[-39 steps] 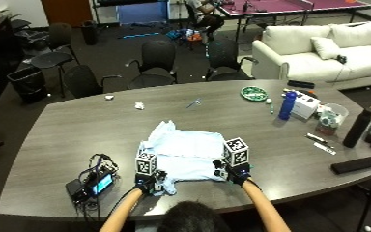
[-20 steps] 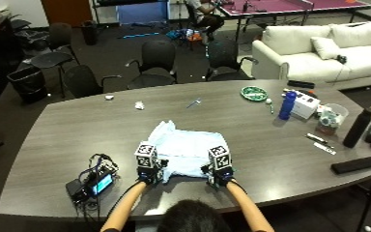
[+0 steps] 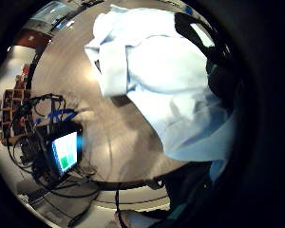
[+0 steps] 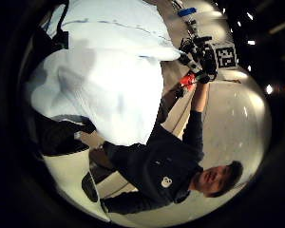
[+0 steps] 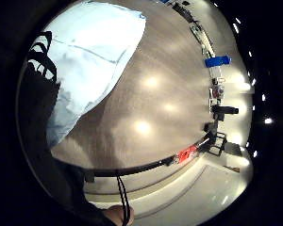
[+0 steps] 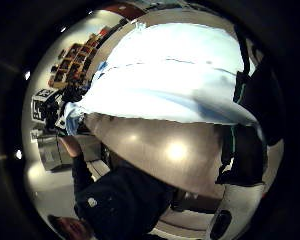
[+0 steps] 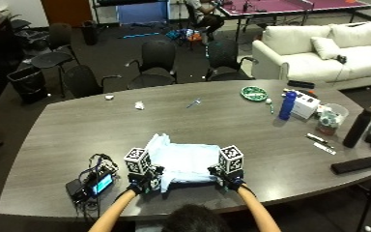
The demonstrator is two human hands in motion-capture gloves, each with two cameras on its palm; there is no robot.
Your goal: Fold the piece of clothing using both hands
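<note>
Both hands (image 7: 146,182) at shirt's (image 7: 184,159) near edge

hands (image 7: 146,182): black gloves | top: dark, small white chest logo

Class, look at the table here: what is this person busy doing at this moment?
A person seated at the grey table is folding a light blue garment. The left hand holds its near left corner and the right hand its near right corner, at the table's near edge. The garment lies partly folded, with a bunched part at its far left. A small device with a lit screen sits left of it.
</note>
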